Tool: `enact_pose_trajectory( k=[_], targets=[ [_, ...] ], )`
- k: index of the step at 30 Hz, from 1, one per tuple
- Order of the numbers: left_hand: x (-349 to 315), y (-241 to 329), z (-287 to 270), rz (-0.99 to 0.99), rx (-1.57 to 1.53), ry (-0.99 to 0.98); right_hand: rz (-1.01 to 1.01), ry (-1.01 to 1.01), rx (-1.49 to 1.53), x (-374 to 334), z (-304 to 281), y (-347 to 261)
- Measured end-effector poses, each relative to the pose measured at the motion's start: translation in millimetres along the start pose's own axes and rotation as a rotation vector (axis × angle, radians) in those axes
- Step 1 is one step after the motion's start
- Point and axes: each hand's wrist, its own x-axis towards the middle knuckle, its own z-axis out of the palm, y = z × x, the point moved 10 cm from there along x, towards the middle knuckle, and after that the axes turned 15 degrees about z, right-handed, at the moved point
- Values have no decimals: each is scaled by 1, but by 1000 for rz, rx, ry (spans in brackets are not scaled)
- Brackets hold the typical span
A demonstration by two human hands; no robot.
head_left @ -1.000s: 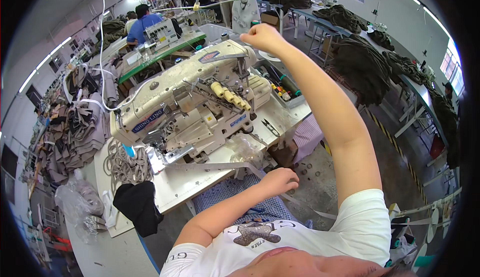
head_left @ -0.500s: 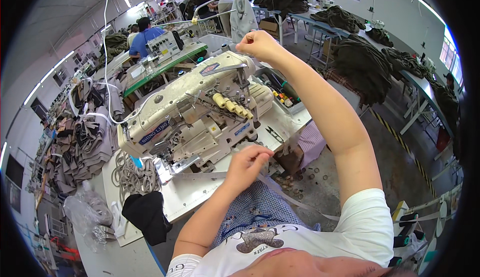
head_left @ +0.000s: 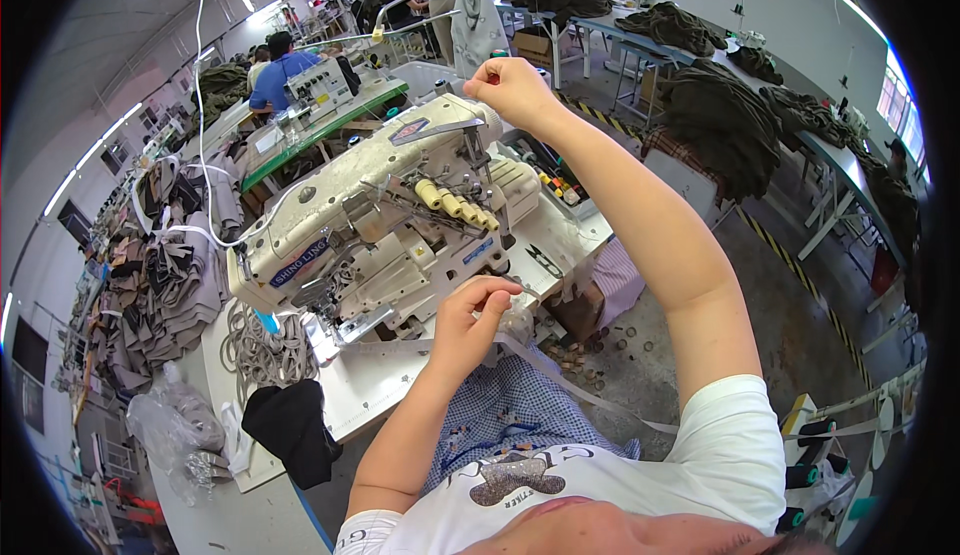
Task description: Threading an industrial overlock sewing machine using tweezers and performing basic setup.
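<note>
A cream industrial sewing machine stands in front of me on a white table, with several yellow tension knobs on its near side. My left hand hovers by its lower right front, thumb and fingers closed together; whatever they pinch is too small or thin to make out. Beyond the machine's far right end, my raised right hand has its fingertips pinched, and again nothing in them can be made out. Small thread snips lie on the table right of the machine. A pale strip of tape runs across my lap.
Coiled grey cord and a black cloth lie at the left of the table. A tray of tools and spools sits behind the snips. Grey fabric piles stand far left. Another person sits beyond the machine.
My left hand has moved a little left and up, closer to the machine front. The right hand stays raised and pinched by the machine's far end. The whole view has shifted slightly.
</note>
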Motion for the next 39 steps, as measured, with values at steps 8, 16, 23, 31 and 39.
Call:
enact_pose_trajectory(
  k=[8,16,23,31,39],
  targets=[
    [-12,-11,0,-24,-2,4,-26,39,-15,-7,-3,-4],
    [-29,-18,-8,-16,59,29,-44,77,-41,-9,-6,-5],
    [-60,-19,-38,-48,124,131,-34,77,-65,-12,-12,-3],
    [-92,-24,-70,-43,230,237,-33,97,-70,-10,-15,-3],
    [-133,-20,-112,31,520,378,-50,91,-25,-9,-9,-5]
  ],
)
